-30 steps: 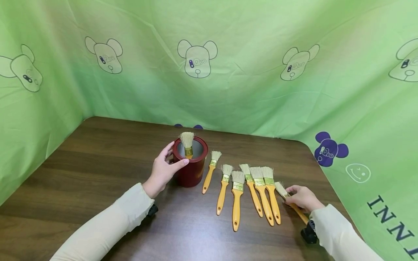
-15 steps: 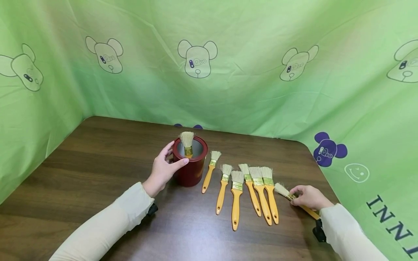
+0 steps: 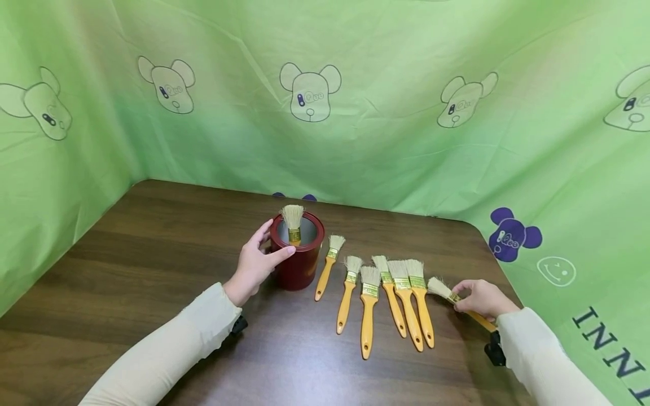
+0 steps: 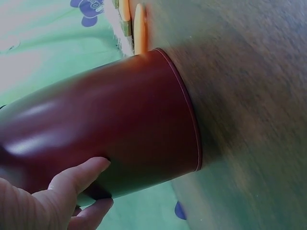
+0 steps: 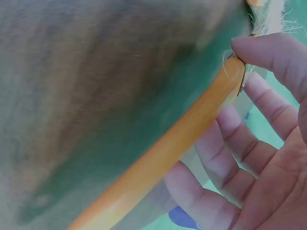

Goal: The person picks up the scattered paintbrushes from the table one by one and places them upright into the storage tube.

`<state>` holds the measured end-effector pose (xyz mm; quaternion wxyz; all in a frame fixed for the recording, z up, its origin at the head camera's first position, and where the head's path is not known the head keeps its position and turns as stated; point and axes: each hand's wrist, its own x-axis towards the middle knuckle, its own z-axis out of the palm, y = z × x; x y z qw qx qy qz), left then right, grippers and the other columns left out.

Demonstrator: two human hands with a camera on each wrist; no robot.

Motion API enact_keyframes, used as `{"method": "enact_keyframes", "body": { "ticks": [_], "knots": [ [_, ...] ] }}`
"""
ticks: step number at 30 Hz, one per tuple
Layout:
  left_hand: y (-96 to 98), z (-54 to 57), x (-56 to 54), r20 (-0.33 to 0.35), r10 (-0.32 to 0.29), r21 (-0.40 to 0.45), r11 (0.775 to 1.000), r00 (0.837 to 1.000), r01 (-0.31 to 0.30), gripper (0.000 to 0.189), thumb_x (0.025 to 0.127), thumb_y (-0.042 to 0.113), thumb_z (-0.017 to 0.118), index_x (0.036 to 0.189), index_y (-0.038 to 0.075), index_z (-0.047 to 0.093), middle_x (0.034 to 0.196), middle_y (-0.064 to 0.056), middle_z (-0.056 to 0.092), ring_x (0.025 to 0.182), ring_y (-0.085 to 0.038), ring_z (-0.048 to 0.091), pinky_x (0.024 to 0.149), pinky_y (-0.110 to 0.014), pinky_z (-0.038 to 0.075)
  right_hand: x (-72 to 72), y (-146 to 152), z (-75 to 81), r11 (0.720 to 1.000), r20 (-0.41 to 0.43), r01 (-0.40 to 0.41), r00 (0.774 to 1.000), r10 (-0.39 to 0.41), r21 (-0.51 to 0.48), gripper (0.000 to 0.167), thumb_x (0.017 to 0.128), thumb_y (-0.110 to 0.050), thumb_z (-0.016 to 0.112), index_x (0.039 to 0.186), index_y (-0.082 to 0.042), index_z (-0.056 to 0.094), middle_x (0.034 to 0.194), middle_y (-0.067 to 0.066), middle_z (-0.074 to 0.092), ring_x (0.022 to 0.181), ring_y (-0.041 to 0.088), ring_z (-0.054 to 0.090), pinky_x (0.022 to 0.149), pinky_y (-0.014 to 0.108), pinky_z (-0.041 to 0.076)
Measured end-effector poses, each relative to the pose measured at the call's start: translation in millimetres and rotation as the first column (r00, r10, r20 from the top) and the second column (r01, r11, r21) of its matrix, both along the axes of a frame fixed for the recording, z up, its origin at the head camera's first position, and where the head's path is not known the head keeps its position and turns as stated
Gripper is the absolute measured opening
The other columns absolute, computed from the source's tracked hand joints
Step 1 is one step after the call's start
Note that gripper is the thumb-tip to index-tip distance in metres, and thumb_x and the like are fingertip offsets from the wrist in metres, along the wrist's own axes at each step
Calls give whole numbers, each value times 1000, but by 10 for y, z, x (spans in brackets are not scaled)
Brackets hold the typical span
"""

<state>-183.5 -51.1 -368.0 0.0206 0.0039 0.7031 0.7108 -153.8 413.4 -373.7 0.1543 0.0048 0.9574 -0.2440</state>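
A dark red can [image 3: 298, 267] stands upright on the table, a paintbrush [image 3: 293, 223] in it with bristles up. My left hand [image 3: 256, 262] holds the can from its left side, thumb at the near rim; in the left wrist view, fingers [image 4: 79, 177] lie along its wall. At the right, my right hand [image 3: 484, 299] pinches another paintbrush [image 3: 442, 288] by its metal band, bristles pointing left and away. The right wrist view shows its orange handle [image 5: 163, 148] slanting below the thumb, the other fingers alongside. Part of that handle is hidden by the hand in the head view.
Several paintbrushes with orange handles lie between the hands, bristles away from me: one paintbrush [image 3: 325, 276] beside the can, others such as the wide paintbrush [image 3: 368, 321] farther right. A green printed cloth [image 3: 355, 158] hangs behind the brown wooden table [image 3: 152, 242] and along its sides.
My right hand has shifted right and slightly away from me, and the brush in its fingers has turned to lie flatter across the view. My left hand stays on the can.
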Motion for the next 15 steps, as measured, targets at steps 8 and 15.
{"method": "enact_keyframes", "body": {
  "ticks": [8,15],
  "knots": [
    [14,-9,6,21,5,-1,1000,1000,-5,78,84,10,73,150,14,33,142,-16,41,123,-34,48,88,-46,50,-112,-118,263,999,-105,-45,993,47,16,32,75,-8,71,102,6,62,63,2,58,45,10,37,44,29,36],
    [14,-8,4,18,-1,17,1000,1000,1,78,84,9,72,150,14,32,143,-16,41,125,-33,47,89,-47,49,-268,-401,568,998,-229,-44,973,33,-43,39,79,-11,70,112,9,59,77,5,61,59,16,52,50,30,45]
  ]
}}
